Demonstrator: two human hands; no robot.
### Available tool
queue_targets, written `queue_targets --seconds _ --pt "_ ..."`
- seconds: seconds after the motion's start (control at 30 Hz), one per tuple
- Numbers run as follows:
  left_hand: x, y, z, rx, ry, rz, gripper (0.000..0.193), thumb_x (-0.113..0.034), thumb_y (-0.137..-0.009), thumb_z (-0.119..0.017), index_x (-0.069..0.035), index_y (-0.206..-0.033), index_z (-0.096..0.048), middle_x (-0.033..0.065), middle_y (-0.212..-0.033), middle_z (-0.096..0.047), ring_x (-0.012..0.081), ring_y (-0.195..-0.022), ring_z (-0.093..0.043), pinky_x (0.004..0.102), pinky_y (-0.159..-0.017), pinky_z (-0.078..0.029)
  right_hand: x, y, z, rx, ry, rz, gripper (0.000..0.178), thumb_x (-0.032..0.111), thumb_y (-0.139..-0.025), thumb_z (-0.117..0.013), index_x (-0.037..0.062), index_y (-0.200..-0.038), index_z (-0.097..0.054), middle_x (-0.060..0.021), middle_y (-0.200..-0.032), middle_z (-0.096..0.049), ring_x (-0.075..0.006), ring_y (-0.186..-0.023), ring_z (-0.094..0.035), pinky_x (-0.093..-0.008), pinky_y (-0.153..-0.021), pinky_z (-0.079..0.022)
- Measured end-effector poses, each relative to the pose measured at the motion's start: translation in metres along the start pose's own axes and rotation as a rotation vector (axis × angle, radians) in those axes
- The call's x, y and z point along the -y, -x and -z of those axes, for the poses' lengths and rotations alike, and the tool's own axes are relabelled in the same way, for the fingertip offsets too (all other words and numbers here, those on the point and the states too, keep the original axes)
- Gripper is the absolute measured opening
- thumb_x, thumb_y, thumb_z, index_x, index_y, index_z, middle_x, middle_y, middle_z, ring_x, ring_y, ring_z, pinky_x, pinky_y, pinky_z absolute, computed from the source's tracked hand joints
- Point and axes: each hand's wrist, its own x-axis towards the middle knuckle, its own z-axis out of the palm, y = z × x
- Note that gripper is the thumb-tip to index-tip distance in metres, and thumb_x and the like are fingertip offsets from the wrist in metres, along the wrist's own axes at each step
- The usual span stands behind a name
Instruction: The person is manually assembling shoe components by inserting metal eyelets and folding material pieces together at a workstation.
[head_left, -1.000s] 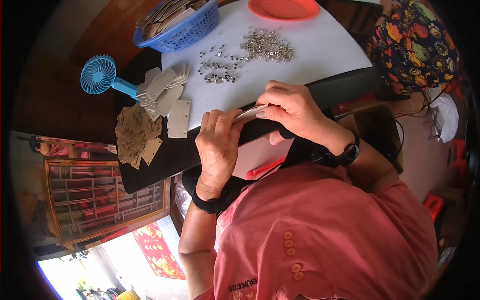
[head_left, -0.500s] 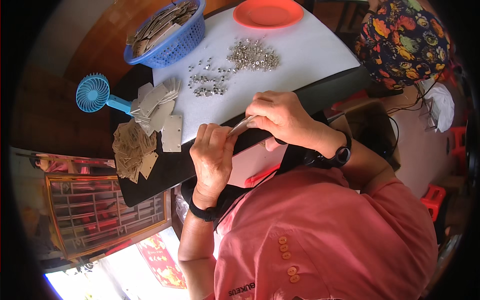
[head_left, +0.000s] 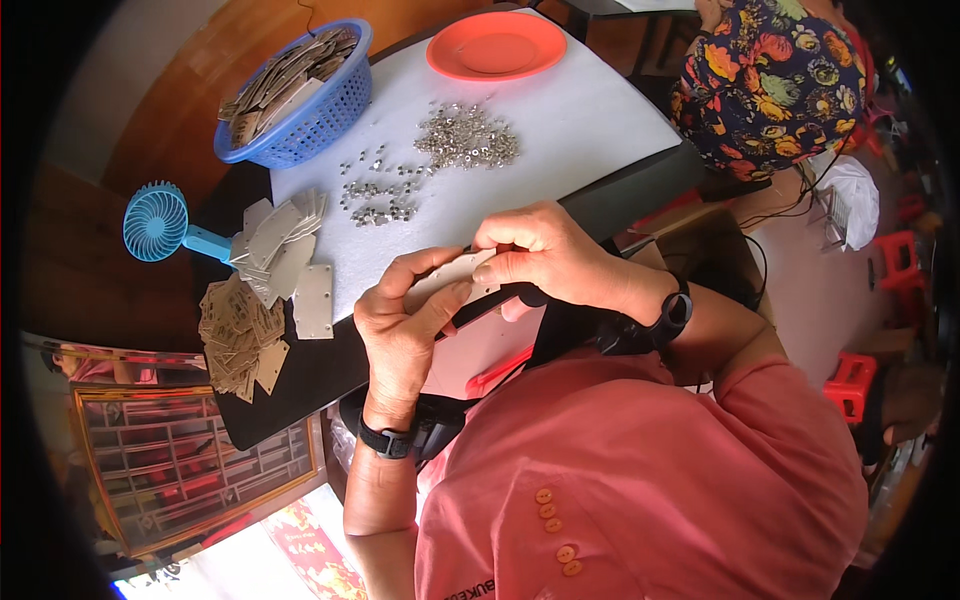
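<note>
My left hand (head_left: 398, 325) grips one end of a thin beige plate with small holes (head_left: 450, 274), its thumb along the lower edge. At the other end my right hand (head_left: 555, 252) pinches the same plate between thumb and fingers. The plate is held just over the table's near edge, its flat face partly covered by the fingers. Beyond the hands, small shiny metal pieces like nuts (head_left: 383, 192) lie scattered on a white sheet (head_left: 570, 120). A denser heap of small metal parts (head_left: 468, 137) lies behind them.
To the left are loose beige plates (head_left: 285, 245), a browner pile of plates (head_left: 235, 335) and a blue hand fan (head_left: 157, 222). A blue basket (head_left: 320, 120) full of plates and an orange plate (head_left: 497, 45) stand farther back. Another person in flowered clothing (head_left: 780, 85) is at the upper right.
The plate has turned from nearly edge-on so that its flat face shows. Both hands still hold it, with the right fingers shifted along its end. The whole view has moved slightly.
</note>
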Motion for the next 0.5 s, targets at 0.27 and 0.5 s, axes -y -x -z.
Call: queue_targets --seconds 0.27,0.5 --pt "0.022 -0.011 0.007 -0.156 0.115 0.071 0.023 0.003 -0.079 -0.074 0.001 -0.102 -0.071 0.0035 -0.068 -0.067 0.0032 -0.05 -0.049 0.0189 -0.045 -0.036 0.005 -0.037 0.062 -0.385 0.869 0.389 0.008 0.013 -0.085 -0.071 0.006 -0.083 -0.067 -0.0071 -0.066 -0.065 -0.0192 -0.058 -0.062 -0.033 -0.057 -0.047" --pt "0.022 -0.013 0.004 -0.165 0.109 0.079 0.021 0.003 -0.079 -0.073 0.002 -0.1 -0.07 0.0046 -0.067 -0.067 0.0039 -0.048 -0.048 0.0193 -0.045 -0.036 0.001 -0.059 0.086 -0.315 1.131 0.187 0.008 0.018 -0.08 -0.071 0.0112 -0.082 -0.068 -0.0095 -0.071 -0.067 -0.0289 -0.07 -0.066 -0.0414 -0.064 -0.048"
